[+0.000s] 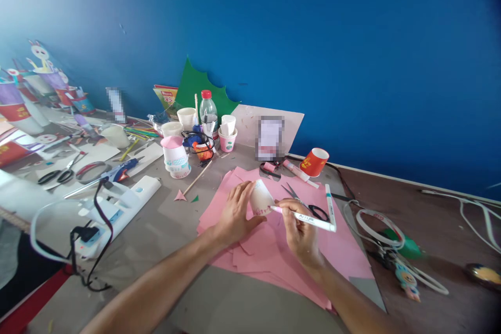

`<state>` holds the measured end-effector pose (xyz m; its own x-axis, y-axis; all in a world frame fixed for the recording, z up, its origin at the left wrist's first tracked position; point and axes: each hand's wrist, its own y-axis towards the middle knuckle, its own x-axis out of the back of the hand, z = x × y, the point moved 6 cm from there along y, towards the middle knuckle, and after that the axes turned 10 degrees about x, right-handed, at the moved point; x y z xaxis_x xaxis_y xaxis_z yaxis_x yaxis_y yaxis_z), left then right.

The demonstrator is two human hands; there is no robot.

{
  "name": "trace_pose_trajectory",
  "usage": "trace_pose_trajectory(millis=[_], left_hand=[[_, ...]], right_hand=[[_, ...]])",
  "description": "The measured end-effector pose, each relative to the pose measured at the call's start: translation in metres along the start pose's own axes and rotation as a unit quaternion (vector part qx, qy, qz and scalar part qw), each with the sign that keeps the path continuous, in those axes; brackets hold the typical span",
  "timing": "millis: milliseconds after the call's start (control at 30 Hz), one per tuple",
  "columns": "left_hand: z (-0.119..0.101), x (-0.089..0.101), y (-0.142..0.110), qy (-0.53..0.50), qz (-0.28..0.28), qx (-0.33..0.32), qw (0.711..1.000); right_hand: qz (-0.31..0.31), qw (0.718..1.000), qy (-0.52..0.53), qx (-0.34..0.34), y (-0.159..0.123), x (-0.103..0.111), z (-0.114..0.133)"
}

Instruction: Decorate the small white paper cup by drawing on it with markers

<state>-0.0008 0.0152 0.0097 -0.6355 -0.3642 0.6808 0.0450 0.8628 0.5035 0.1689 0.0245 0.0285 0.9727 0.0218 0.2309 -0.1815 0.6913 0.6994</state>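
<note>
My left hand (238,211) is closed around a white paper cup (261,195) lying on its side, with pink marks near its rim. In my right hand (301,237) is a white acrylic marker (313,219), its pink tip at the cup's marked edge. Both hands are over a stack of pink paper sheets (270,266). Just beyond my right hand lie scissors (319,212) with black handles, and beside them a second marker (330,201) with a green band.
A stacked cup model (175,159) with a pink top stands left of the paper. Behind are a bottle (208,109), a red paper cup (314,162) and a propped phone (270,138). At left lie a power strip (136,198) with cords and a glue gun (119,171).
</note>
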Motion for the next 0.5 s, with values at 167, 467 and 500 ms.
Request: trace_pose_trajectory(millis=[167,467,500], left_hand=[[0.0012,-0.0016,0.0001,0.005,0.017,0.01,1.0],[0.0004,-0.0003,0.0002,0.007,0.002,-0.002,1.0],[0.0005,-0.0003,0.0003,0.006,0.004,0.002,1.0]], right_hand=[[0.001,1.0,-0.009,-0.001,-0.0004,-0.0003,0.001],[0.017,1.0,-0.008,0.004,-0.0003,-0.0014,0.0004],[0.016,1.0,-0.007,0.002,-0.0002,-0.0012,0.0]])
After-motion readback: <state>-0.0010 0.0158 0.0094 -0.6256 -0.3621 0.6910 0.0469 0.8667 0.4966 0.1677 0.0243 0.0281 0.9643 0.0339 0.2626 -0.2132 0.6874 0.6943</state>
